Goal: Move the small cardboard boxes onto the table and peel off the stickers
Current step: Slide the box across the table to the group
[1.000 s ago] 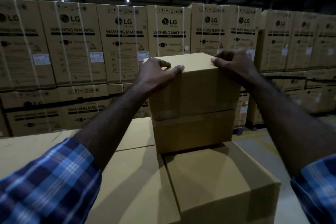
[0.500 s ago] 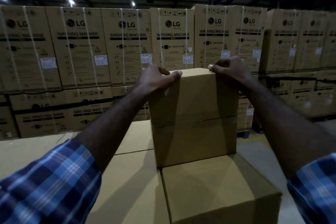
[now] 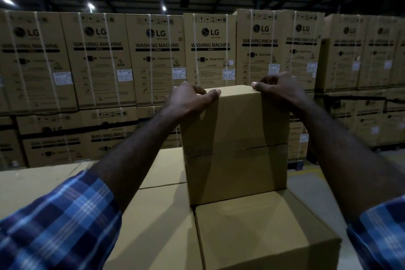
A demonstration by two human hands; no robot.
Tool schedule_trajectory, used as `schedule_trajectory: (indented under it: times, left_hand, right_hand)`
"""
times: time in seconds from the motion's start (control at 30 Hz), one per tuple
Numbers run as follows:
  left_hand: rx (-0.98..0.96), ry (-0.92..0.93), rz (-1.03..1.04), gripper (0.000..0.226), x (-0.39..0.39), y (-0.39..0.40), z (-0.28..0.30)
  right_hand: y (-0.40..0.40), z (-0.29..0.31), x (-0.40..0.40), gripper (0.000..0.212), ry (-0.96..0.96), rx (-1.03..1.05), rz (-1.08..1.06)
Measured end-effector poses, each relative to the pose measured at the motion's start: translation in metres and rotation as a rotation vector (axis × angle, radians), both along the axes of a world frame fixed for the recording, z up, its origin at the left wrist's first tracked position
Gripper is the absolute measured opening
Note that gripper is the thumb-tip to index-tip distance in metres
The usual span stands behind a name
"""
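A plain small cardboard box [image 3: 236,144] stands upright on a stack of similar boxes, a tape seam running across its near face. My left hand [image 3: 188,99] grips its top left edge, fingers curled over the far side and thumb along the top. My right hand [image 3: 278,89] clutches the top right corner with bent fingers. Below it lie another small box [image 3: 263,232] at the front right and a flat box top [image 3: 157,221] to the left. No sticker shows on the held box.
A wall of large LG washing machine cartons [image 3: 153,61] stands behind, two tiers high. More cartons [image 3: 361,61] run along the right. Grey floor with a yellow line [image 3: 306,175] shows at the right of the stack. No table is in view.
The top of the box has sunk lower in the view and its upper face has nearly vanished; the view tilted upward. Both hands keep the same hold on its top edges.
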State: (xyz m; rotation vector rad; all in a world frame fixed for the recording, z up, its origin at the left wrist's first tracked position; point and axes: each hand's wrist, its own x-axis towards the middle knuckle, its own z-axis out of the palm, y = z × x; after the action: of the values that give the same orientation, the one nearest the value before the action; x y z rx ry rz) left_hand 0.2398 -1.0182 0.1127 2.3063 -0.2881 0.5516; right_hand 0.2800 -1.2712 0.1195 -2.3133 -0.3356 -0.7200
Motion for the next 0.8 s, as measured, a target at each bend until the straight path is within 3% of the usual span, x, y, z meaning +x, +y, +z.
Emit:
schedule_trajectory:
  times: [0.8]
  left_hand:
    - [-0.056, -0.067, -0.02, 0.052, -0.001, -0.0027, -0.0035]
  right_hand:
    - [-0.0036, -0.0077, -0.0012, 0.041, -0.14, -0.021, -0.085]
